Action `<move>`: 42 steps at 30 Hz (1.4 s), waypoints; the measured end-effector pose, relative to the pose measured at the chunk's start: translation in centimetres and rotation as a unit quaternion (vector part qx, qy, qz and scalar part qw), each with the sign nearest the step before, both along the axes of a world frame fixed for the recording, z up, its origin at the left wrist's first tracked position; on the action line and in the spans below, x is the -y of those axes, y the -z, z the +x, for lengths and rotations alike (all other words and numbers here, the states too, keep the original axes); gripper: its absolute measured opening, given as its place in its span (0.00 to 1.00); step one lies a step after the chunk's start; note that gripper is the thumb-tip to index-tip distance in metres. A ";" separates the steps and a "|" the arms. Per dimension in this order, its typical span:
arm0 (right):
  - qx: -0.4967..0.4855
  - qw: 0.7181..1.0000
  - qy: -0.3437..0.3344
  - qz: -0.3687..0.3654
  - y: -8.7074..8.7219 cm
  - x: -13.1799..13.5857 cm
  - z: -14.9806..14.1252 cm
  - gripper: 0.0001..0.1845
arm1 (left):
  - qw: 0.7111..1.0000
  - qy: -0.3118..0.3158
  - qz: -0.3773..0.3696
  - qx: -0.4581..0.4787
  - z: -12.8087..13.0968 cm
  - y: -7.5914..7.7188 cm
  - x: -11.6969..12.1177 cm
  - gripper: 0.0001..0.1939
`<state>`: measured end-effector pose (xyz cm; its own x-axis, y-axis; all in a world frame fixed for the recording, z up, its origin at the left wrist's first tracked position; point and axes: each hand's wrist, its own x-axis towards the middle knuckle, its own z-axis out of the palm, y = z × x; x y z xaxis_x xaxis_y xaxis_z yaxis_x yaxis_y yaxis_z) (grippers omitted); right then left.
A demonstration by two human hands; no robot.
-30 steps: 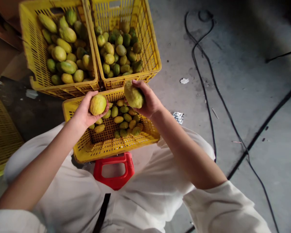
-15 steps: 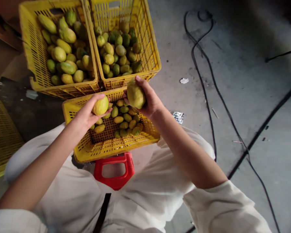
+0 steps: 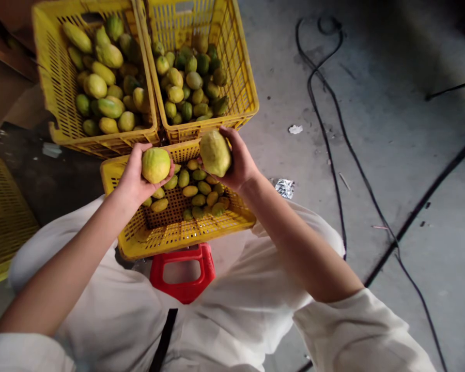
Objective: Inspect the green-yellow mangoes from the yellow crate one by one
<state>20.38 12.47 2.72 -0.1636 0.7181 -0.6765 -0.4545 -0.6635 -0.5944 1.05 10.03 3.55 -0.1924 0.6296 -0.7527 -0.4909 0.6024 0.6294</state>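
Observation:
My left hand [image 3: 137, 178] is closed around a round yellow-green fruit [image 3: 155, 165], its smooth side facing up. A larger, lumpier, oval green-yellow fruit [image 3: 216, 153] is gripped in my right hand [image 3: 238, 163], with the thumb over its far end. Both hands are raised above a yellow plastic crate [image 3: 186, 235], the two fruits a short gap apart. Inside that crate lie several small green and yellow fruits [image 3: 201, 194], bunched mostly towards the right; my hands hide part of them. The exact kind of fruit is not clear.
Two yellow crates, the left one [image 3: 48, 98] and the right one [image 3: 248, 88], stand beyond, holding more fruit. A red plastic piece [image 3: 209, 268] sits between my legs. Black cables [image 3: 341, 124] and crumpled foil [image 3: 284, 188] lie on the floor; another yellow crate [image 3: 8, 222] is far left.
My left hand has turned and shifted slightly left, showing more of its fruit's round side. My right hand has tilted its fruit a little and moved slightly down. Both grips are kept.

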 end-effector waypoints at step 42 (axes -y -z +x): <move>-0.062 0.998 -0.010 0.010 0.4 0.3 -0.2 0.23 | 0.990 -0.075 -0.090 0.073 -0.6 0.1 -0.4 0.06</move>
<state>20.15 12.17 2.31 -0.2600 0.7263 -0.6363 -0.5123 -0.6623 -0.5467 0.44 10.41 3.41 -0.1546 0.4558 -0.8766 -0.6614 0.6114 0.4345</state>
